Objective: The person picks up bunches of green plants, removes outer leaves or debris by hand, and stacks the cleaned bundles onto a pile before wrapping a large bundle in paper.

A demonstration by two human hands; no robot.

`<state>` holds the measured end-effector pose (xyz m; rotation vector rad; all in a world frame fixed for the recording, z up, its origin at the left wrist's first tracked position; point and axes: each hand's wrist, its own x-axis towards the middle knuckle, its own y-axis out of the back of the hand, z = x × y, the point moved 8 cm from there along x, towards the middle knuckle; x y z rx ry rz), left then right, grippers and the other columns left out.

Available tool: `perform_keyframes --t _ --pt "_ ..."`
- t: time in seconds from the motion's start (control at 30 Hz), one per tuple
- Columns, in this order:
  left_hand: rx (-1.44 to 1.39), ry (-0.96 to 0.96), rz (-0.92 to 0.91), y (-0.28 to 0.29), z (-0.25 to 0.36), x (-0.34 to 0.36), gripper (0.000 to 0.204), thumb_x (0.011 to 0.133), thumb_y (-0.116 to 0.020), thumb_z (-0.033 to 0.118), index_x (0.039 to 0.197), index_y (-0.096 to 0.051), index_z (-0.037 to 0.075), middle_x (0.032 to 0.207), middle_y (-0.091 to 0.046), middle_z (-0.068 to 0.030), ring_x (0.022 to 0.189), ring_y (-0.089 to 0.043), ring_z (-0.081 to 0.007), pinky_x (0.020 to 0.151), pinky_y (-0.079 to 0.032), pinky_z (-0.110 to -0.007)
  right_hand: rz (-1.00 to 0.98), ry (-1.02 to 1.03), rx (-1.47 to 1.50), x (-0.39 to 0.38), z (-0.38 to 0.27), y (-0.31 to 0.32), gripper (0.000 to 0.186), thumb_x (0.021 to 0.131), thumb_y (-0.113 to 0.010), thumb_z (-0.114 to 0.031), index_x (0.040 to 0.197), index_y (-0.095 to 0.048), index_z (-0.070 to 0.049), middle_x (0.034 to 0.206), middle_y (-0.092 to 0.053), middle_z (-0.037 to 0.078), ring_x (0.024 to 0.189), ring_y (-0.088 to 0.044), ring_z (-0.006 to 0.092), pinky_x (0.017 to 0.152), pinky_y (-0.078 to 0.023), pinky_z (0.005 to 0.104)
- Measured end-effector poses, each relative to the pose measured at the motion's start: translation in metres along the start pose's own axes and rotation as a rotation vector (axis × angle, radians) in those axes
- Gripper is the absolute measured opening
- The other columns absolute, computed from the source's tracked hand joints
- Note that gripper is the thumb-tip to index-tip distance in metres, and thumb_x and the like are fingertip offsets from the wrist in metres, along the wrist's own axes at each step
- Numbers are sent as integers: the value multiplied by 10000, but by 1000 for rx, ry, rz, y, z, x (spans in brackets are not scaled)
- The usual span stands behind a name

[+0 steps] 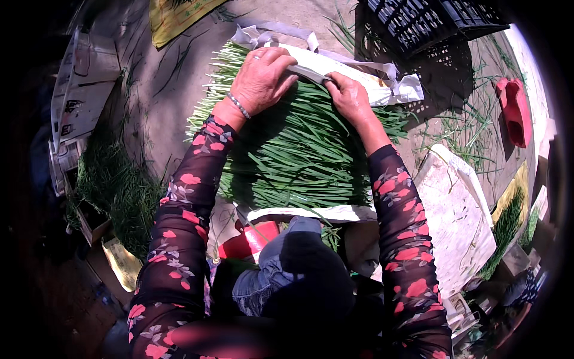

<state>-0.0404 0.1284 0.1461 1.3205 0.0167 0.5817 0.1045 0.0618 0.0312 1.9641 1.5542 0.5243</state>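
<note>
A thick layer of long green chives, pale at the left ends, lies on a white bag with grey-white straps. The bag's far edge is folded up over the chives, and its near edge shows in front of my knee. My left hand has its fingers curled over that far edge, near the left corner. Farther right, my right hand grips the same edge, its thumb on the near side and its other fingers partly hidden behind the fold.
A black plastic crate stands at the far right, a red shoe-like object below it. To the left are a cardboard box and loose greens. A white sheet lies right of my arm. A yellow sack is at the back.
</note>
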Motion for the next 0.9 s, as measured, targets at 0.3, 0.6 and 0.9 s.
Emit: perform_keyframes --t 0.3,0.6,0.9 --pt "-898 2075 107 -22 1 -445 176 875 -556 168 919 -491 11 861 -583 -107 681 -568 -236 622 -489 -342 19 -24 3 15 12 -7 372 877 -575 -412 849 -599 -42 781 -616 225 776 -586 417 684 -454 460" --pt "-1482 2298 -183 -137 93 -490 433 928 -443 386 1176 -536 43 1124 -611 -176 948 -615 -318 819 -501 -431 -52 -106 -4 15 17 -18 412 877 -545 -461 923 -621 -59 879 -637 215 869 -594 403 754 -459 449" --pt "-1192 2150 -209 -136 53 -526 485 796 -610 249 1212 -489 32 1016 -627 -187 843 -646 -325 730 -536 -555 7 -67 19 22 33 -19 459 865 -545 -498 1020 -638 -76 959 -646 203 931 -602 383 804 -465 442"
